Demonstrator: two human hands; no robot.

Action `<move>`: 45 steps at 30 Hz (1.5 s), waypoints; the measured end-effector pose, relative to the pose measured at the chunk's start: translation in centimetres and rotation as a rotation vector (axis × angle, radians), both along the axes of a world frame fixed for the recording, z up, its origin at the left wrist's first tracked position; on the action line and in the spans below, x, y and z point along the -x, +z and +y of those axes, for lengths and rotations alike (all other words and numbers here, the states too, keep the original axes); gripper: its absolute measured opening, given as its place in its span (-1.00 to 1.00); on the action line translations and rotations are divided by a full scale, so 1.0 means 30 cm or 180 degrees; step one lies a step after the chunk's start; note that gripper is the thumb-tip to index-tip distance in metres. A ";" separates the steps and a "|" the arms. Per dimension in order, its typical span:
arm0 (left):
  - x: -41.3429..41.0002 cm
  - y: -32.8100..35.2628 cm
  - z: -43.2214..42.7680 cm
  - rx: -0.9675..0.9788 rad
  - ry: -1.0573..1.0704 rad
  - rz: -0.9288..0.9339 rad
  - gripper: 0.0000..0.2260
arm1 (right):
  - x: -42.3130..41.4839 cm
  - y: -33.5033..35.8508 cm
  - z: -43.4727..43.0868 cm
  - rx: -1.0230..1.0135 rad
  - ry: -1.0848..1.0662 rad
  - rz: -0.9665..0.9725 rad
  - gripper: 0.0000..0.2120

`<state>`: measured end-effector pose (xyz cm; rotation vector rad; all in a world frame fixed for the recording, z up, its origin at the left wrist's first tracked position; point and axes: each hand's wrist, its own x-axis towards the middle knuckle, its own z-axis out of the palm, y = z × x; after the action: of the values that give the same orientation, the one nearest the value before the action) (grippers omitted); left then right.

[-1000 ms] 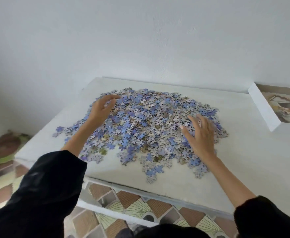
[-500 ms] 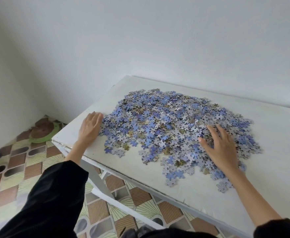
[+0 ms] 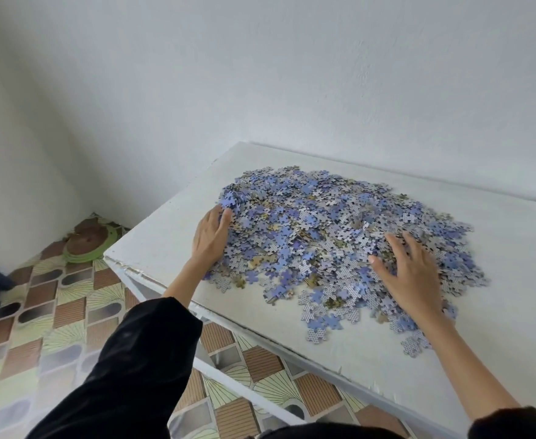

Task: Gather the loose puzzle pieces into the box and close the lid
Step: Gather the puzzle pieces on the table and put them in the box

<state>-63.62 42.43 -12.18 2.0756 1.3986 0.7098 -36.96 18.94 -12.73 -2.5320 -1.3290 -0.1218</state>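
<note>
Left hand [image 3: 210,237] cupped vs. pile's [image 3: 339,229] edge, right hand [image 3: 409,274] spread flat on top, herding pieces inward; box prob. off-frame right.

Single head-worn wide-angle view, looking forward and down, close over the white table [image 3: 371,350], wall behind

A white table [image 3: 371,350] stood against plain white walls [image 3: 260,74]; left of the hands lay patterned floor tiles [image 3: 38,327].
</note>
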 end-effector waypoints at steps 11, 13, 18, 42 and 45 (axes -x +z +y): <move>0.021 -0.017 -0.178 0.0022 0.0227 -0.0069 -0.50 | -0.002 -0.002 0.001 -0.0027 0.0044 -0.0023 -0.40; -0.026 -0.027 -0.207 0.0025 0.0419 0.0049 -0.46 | -0.001 -0.003 0.001 -0.0037 0.0046 -0.0021 -0.40; -0.105 -0.028 -0.247 0.0245 0.0613 -0.0023 -0.38 | 0.002 -0.003 -0.001 -0.0096 0.0050 0.0018 -0.41; -0.180 -0.018 -0.390 -0.1437 -0.2586 0.1631 0.04 | 0.158 -0.005 -0.191 0.0669 0.1150 0.0132 -0.12; -0.207 -0.017 -0.375 -0.1484 -0.2541 0.1667 0.00 | 0.160 -0.006 -0.162 0.0590 0.1027 0.0130 -0.13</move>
<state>-57.41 31.18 -12.68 3.0375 0.5000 0.1491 -41.76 14.09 -12.92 -2.4059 -1.7832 0.1233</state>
